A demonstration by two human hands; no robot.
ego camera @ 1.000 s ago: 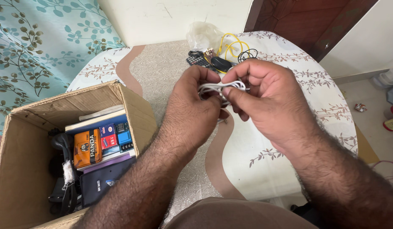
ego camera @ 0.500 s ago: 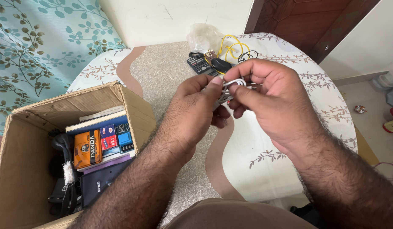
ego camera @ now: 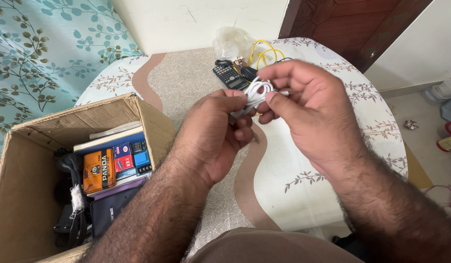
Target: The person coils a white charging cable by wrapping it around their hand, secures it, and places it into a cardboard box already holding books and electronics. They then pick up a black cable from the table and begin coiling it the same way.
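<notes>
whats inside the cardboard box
In the box: an orange packet, a blue module, flat books beneath them, a dark case and black straps. Whatever lies under these is covered.

White cable (ego camera: 254, 92), yellow wires (ego camera: 262, 52), brown cardboard box (ego camera: 21, 204), teal leaf-patterned curtain (ego camera: 45, 53), white floral tablecloth (ego camera: 303, 175)

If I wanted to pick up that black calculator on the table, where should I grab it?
Probably by its two long edges, coming straight down from above. The calculator lies flat on the table, keys up, so its long edges look free. Its far end crowds against a dark thing and yellow wires, so the near end seems easier. Both hands, left hand and right hand, hold the white cable.
</notes>
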